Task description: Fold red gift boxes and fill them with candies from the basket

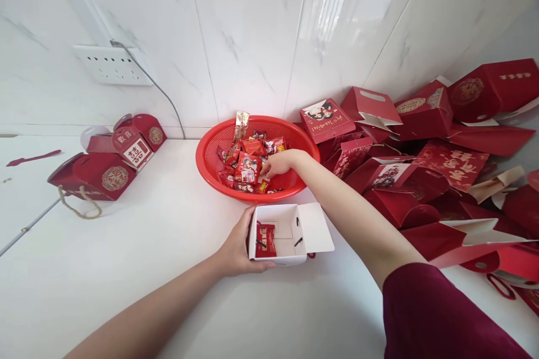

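My left hand (240, 247) is wrapped round the left side of an open white box (287, 261), whose flap points right. Inside the box lies one red packet (266, 240). Beyond it, a red plastic basket (206, 171) holds several wrapped sweets (247, 168) and a gold packet (241, 123) leaning at its back. My right hand (278, 164) reaches into the basket's right half, its fingers closed together among the sweets; what they grip, if anything, is hidden.
Many red gift boxes (455, 162) are heaped at the right beside the basket. A few red boxes (103, 174) with a rope handle stand at the left. A red strip (33, 157) lies farther left. A cable (158, 87) hangs from the wall socket (113, 65).
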Motion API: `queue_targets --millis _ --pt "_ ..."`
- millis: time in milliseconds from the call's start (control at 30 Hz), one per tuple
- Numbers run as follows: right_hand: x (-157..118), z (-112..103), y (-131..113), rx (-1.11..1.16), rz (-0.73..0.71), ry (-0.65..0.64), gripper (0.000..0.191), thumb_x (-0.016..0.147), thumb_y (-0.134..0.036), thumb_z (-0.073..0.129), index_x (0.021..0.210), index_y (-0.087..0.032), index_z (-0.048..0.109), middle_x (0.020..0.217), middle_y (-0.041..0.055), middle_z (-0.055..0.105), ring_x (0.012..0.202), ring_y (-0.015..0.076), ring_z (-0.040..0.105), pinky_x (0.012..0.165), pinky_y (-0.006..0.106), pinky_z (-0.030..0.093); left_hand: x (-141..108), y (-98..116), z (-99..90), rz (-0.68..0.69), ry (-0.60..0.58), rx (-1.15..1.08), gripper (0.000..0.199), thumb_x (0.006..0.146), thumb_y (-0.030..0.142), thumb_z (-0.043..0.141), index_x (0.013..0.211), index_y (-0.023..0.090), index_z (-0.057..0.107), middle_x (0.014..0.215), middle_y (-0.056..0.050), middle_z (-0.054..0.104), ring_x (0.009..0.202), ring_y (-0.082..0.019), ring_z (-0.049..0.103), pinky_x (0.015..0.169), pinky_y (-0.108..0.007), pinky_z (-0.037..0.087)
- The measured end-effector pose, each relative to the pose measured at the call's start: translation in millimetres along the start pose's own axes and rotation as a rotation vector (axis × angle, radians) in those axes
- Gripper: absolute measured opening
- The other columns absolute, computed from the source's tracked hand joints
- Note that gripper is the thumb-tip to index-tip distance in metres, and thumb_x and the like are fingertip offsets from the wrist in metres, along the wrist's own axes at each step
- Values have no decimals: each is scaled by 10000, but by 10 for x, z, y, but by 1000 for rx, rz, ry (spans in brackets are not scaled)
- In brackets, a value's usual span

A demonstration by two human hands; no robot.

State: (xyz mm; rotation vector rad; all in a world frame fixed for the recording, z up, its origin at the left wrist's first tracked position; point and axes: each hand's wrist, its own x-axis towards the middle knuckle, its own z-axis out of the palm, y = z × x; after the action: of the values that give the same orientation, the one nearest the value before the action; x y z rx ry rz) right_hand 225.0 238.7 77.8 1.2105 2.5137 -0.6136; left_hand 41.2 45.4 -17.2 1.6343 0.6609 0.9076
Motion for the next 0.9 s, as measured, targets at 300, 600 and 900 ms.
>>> queue_targets --millis 300,600,900 --pt "-130 135 -172 -79 -35 86 432 761 -72 637 1159 -193 750 1122 100 738 1000 242 673 824 268 461 20 32 8 8 -19 -22 1020 616 369 863 1448 265 281 1421 -159 459 1304 -368 480 1085 -560 403" --pt "-66 216 -199 -75 -38 -66 283 617 -104 745 892 -167 769 901 53 742 810 207 661 690 249 451 19 25 0 32 -7 38 1009 615 378 869 1438 258 298 1396 -151 484 1291 -367 493 1075 -543 425" --pt "-653 140 -170 145 47 376 280 789 -204 715 1062 -151 679 1046 84 729 934 181 674 797 243 494 10 20 7 35 -30 -10 991 630 345 869 1434 262 295 1386 -148 487 1296 -358 493 1077 -535 417"
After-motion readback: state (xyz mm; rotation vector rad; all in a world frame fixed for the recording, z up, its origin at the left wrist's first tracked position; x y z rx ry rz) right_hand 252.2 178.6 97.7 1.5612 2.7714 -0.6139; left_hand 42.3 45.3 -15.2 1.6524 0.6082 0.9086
